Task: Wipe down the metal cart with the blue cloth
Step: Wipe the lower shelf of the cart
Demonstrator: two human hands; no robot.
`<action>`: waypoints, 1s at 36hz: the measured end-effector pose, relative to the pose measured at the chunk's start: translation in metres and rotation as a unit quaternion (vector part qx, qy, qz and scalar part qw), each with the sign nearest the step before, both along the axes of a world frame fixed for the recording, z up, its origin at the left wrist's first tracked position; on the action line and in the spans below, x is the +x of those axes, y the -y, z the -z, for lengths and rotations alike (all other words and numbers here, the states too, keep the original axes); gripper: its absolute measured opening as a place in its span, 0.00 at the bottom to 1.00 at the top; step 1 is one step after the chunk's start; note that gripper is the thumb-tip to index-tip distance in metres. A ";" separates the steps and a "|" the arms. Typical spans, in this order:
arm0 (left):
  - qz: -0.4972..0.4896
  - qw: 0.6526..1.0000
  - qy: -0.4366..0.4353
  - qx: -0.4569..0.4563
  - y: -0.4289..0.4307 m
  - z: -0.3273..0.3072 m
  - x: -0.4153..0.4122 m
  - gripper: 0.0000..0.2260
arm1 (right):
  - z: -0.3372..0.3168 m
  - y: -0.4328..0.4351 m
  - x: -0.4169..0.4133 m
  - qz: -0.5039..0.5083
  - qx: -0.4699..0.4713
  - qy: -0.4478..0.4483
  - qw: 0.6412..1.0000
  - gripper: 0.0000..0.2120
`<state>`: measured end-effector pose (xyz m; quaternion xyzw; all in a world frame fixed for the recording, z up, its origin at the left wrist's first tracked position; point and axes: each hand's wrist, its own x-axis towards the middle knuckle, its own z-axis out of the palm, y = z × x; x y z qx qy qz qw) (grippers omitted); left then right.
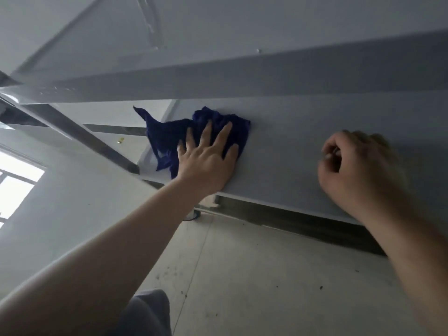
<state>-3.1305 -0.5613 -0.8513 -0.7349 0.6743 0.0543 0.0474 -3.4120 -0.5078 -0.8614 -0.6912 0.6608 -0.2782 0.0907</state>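
L hand (206,163) + R hand (358,170) bare, forearms (121,234) bare, grey garment (148,314) (blurred) at btm

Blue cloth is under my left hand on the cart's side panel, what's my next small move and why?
Probably slide the left hand and blue cloth rightward along the grey panel. The cloth lies at the panel's left end with its tail past the edge, the fingers are flat on it, and the long stretch toward the curled right hand lies ahead.
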 end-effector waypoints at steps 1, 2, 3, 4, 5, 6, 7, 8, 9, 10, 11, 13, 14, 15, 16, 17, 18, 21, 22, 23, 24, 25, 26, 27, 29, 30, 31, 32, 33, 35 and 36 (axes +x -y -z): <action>0.010 1.000 0.001 0.001 -0.006 0.001 -0.004 0.27 | 0.000 0.001 0.001 0.001 0.001 -0.001 1.000 0.02; 0.010 1.000 -0.004 0.003 -0.007 0.000 -0.007 0.27 | 0.000 0.001 0.001 0.002 0.003 0.001 1.000 0.02; 0.005 1.000 -0.011 0.005 -0.005 -0.001 -0.009 0.26 | 0.000 0.001 0.001 0.005 0.002 0.003 1.000 0.03; -0.001 1.000 -0.016 0.006 -0.004 -0.001 -0.009 0.26 | 0.001 0.000 0.002 0.007 -0.002 0.003 1.000 0.03; -0.007 1.000 -0.018 0.004 -0.002 0.000 -0.009 0.26 | 0.002 0.000 0.002 0.008 -0.005 0.000 1.000 0.03; -0.010 1.000 -0.021 0.003 -0.003 0.000 -0.008 0.26 | 0.002 -0.001 0.002 0.005 -0.004 -0.003 1.000 0.04; -0.013 1.000 -0.025 0.001 -0.007 0.000 -0.007 0.26 | 0.003 -0.003 0.003 0.001 0.000 -0.007 1.000 0.05; -0.014 0.999 -0.028 -0.003 -0.011 -0.001 -0.006 0.26 | 0.002 -0.006 0.003 -0.001 0.001 -0.012 1.000 0.05; -0.015 0.999 -0.032 -0.007 -0.013 -0.002 -0.006 0.26 | 0.000 -0.008 0.004 0.000 0.001 -0.014 1.000 0.06; -0.017 0.999 -0.036 -0.003 -0.014 -0.005 -0.007 0.26 | -0.002 -0.010 0.003 0.003 0.004 -0.014 1.000 0.06; -0.022 0.999 -0.040 0.005 -0.013 -0.007 -0.009 0.26 | -0.004 -0.012 0.002 0.005 0.012 -0.012 1.000 0.07; -0.029 0.998 -0.040 0.027 -0.011 -0.012 -0.011 0.26 | -0.008 -0.012 0.001 0.000 0.032 -0.012 0.999 0.06; -0.030 0.998 -0.041 0.035 -0.011 -0.014 -0.012 0.26 | -0.011 -0.012 0.001 0.002 0.039 -0.013 0.999 0.06; -0.027 0.998 -0.040 0.038 -0.011 -0.015 -0.014 0.26 | -0.013 -0.013 0.001 0.007 0.043 -0.014 0.999 0.06; -0.023 0.998 -0.037 0.039 -0.011 -0.015 -0.015 0.26 | -0.015 -0.014 0.001 0.012 0.043 -0.012 0.999 0.07; -0.022 0.998 -0.037 0.039 -0.010 -0.015 -0.015 0.26 | -0.016 -0.014 0.003 0.016 0.041 -0.008 0.999 0.08; -0.022 0.998 -0.037 0.041 -0.011 -0.016 -0.014 0.25 | -0.016 -0.015 0.005 0.017 0.039 -0.006 0.999 0.09; -0.008 0.999 -0.030 0.024 -0.012 -0.011 -0.010 0.23 | -0.013 -0.014 0.009 0.020 0.031 -0.012 0.999 0.08; -0.006 0.999 -0.029 0.022 -0.011 -0.009 -0.009 0.24 | -0.010 -0.012 0.009 0.015 0.026 -0.020 0.999 0.06; -0.003 0.999 -0.029 0.029 -0.010 -0.008 -0.006 0.25 | -0.008 -0.011 0.010 0.009 0.020 -0.029 0.999 0.05; 0.000 0.999 -0.027 0.040 -0.010 -0.009 -0.005 0.26 | -0.006 -0.010 0.010 0.006 0.014 -0.036 0.999 0.05; 0.005 0.998 -0.025 0.051 -0.009 -0.006 -0.002 0.27 | -0.005 -0.010 0.010 0.005 0.011 -0.039 0.999 0.05; 0.014 0.998 -0.018 0.056 -0.008 -0.005 0.001 0.27 | -0.004 -0.010 0.010 0.004 0.010 -0.041 0.999 0.05; 0.029 0.998 -0.006 0.056 -0.005 -0.004 0.003 0.28 | -0.004 -0.010 0.010 0.001 0.011 -0.041 0.999 0.05; 0.062 0.996 0.031 0.053 0.000 -0.008 0.007 0.31 | -0.005 -0.008 0.010 -0.010 0.016 -0.041 0.999 0.04; 0.066 0.996 0.034 0.051 0.002 -0.011 0.007 0.30 | -0.005 -0.009 0.007 -0.012 0.017 -0.039 0.999 0.03; 0.068 0.996 0.031 0.043 0.006 -0.015 0.006 0.29 | -0.005 -0.009 0.005 -0.013 0.014 -0.037 0.999 0.02; 0.076 0.996 0.029 0.031 0.010 -0.019 0.006 0.28 | -0.004 -0.010 0.003 -0.018 0.013 -0.035 0.999 0.03; 0.088 0.996 0.028 0.011 0.012 -0.021 0.006 0.26 | -0.004 -0.011 0.001 -0.030 0.011 -0.039 0.999 0.07; 0.112 0.992 0.021 -0.054 0.015 -0.019 0.008 0.23 | -0.005 -0.012 0.001 -0.083 -0.002 -0.066 0.994 0.21; 0.122 0.989 0.013 -0.087 0.017 -0.016 0.009 0.22 | -0.006 -0.012 0.003 -0.125 -0.003 -0.084 0.989 0.28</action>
